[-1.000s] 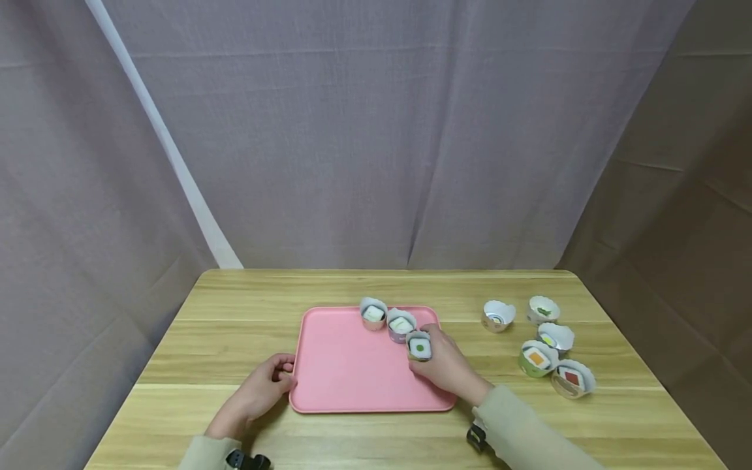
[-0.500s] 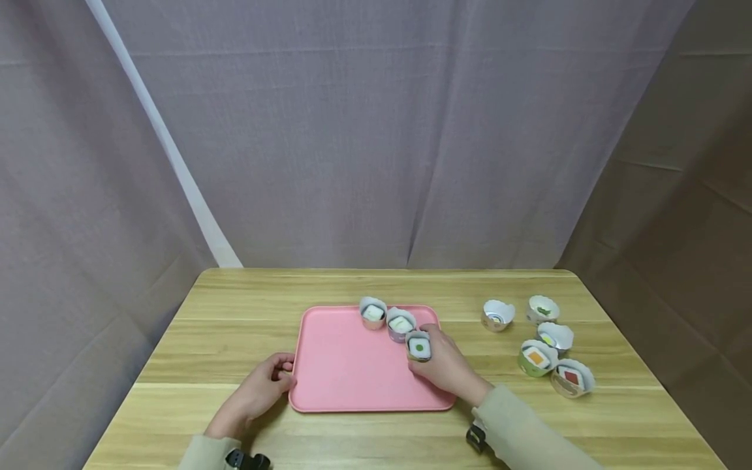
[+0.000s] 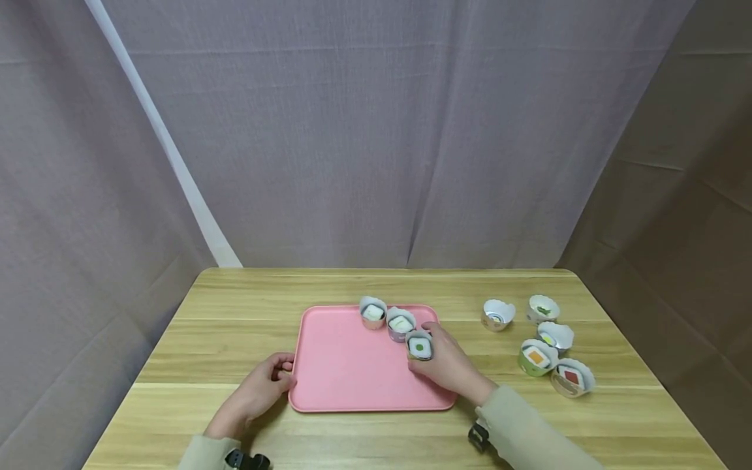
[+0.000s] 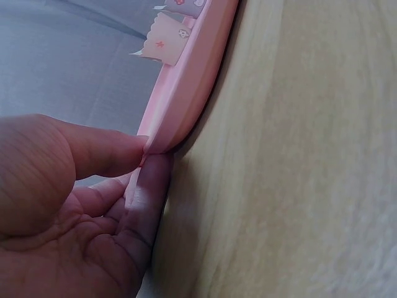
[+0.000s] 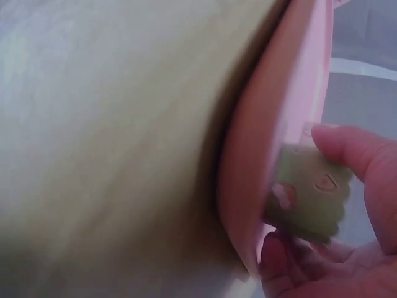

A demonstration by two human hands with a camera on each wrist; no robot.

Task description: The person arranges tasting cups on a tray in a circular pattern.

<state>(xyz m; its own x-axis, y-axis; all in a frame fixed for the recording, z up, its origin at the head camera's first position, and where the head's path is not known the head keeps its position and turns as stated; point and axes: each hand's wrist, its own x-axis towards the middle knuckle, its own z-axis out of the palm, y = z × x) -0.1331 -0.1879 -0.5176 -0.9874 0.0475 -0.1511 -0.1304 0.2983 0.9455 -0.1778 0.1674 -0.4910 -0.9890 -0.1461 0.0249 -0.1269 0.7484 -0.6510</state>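
A pink tray [image 3: 346, 375] lies on the wooden table. My left hand [image 3: 261, 388] pinches its left rim, thumb on the rim and a finger against the outer side in the left wrist view. Near the tray's right side, my right hand [image 3: 449, 369] grips a green paper baking cup [image 5: 310, 192] between thumb and fingers. That cup holds a white square piece with a green dot [image 3: 420, 348]. Behind it stand a purple paper cup [image 3: 397, 337] and a peach paper cup [image 3: 373, 324], each with a white piece inside, in a diagonal row.
Several more paper cups stand on the table to the right of the tray, among them a green one with an orange-topped piece [image 3: 531, 369], one with a red-topped piece [image 3: 566, 389] and a white-lined one [image 3: 493, 323]. Grey curtains [image 3: 329, 163] surround the table [image 3: 176, 391].
Almost nothing differs. My right wrist has shifted very slightly to the right, while the cup in that hand, the tray and my left hand stay in place.
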